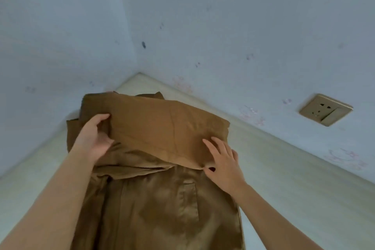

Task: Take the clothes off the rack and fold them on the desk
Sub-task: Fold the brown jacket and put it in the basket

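Note:
A brown garment (154,199) lies spread along the pale desk (284,178), running from the near edge toward the far corner. Its far part is folded back toward me as a wide flap (162,126). My left hand (94,138) grips the flap's left edge, fingers curled over the cloth and thumb under it. My right hand (223,160) lies on the flap's near right corner with straight, spread fingers pressing the cloth down. A chest pocket shows on the lower layer. No rack is in view.
The desk sits in a corner between two light blue walls with faint pink prints. A gold wall socket (325,109) is on the right wall just above the desk. Bare desk surface lies on both sides of the garment.

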The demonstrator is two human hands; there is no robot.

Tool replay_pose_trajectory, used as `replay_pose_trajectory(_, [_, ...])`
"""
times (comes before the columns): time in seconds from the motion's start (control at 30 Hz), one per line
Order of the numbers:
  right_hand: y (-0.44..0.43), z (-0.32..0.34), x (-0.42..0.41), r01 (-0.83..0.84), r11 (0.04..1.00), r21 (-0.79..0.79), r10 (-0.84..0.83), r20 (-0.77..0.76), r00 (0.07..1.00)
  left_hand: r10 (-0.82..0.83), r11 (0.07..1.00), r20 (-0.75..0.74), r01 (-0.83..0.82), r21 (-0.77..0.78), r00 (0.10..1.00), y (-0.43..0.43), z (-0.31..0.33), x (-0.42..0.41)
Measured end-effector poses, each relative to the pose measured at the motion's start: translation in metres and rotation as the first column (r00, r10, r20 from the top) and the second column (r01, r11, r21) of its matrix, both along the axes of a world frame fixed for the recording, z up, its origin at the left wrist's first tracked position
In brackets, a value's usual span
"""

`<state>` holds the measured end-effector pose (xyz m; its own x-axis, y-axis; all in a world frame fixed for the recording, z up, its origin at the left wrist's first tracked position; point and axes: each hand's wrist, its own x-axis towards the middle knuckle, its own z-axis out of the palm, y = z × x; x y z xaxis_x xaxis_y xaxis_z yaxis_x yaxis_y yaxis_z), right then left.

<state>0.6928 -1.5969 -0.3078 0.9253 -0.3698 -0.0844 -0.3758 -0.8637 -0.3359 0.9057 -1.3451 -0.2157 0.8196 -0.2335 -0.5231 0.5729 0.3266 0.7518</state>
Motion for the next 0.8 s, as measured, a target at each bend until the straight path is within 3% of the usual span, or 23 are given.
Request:
replay_pose_trajectory(0.17, [0.049, -0.009, 0.057, -0.118, 0.989, 0.085, 0.126, -0.107, 0.986, 0.397, 0.909, 0.144, -0.41, 0.075, 0.906, 0.126, 0.021, 0.053])
replay_pose_trajectory(0.27, [0.086, -0.025, 0.084, -0.23, 0.97, 0.077, 0.242, -0.246, 0.939, 0.519, 0.758, 0.212, -0.561, 0.332, 0.828, 0.183, -0.014, 0.059])
replay_pose_trajectory(0.33, [0.103, -0.04, 0.093, -0.272, 0.962, 0.034, 0.267, -0.341, 0.902, 0.467, 0.688, 0.185, -0.486, 0.539, 0.865, 0.208, -0.054, 0.051])
replay_pose_trajectory(0.43, [0.117, -0.052, 0.1, -0.301, 0.953, 0.002, 0.278, -0.393, 0.877, 0.308, 0.678, 0.01, -0.227, 0.699, 0.951, 0.223, -0.103, 0.031])
replay_pose_trajectory(0.5, [0.119, -0.049, 0.106, -0.33, 0.943, 0.045, 0.322, -0.384, 0.865, 0.263, 0.522, -0.026, -0.12, 0.844, 0.964, 0.217, -0.117, 0.018])
replay_pose_trajectory(0.57, [0.117, -0.038, 0.114, -0.336, 0.935, 0.11, 0.354, -0.32, 0.879, 0.22, 0.286, 0.106, -0.168, 0.944, 0.97, 0.201, -0.115, 0.006])
replay_pose_trajectory(0.63, [0.103, -0.028, 0.124, -0.276, 0.955, 0.108, 0.288, -0.117, 0.95, 0.152, 0.174, 0.339, -0.363, 0.916, 0.928, 0.182, -0.108, 0.003])
replay_pose_trajectory(0.73, [0.068, -0.013, 0.142, -0.083, 0.987, 0.137, 0.053, 0.208, 0.977, -0.025, 0.17, 0.544, -0.533, 0.829, 0.838, 0.148, -0.099, 0.012])
replay_pose_trajectory(0.8, [0.038, -0.001, 0.157, 0.07, 0.981, 0.181, -0.114, 0.244, 0.963, -0.265, 0.32, 0.562, -0.478, 0.818, 0.783, 0.115, -0.101, 0.023])
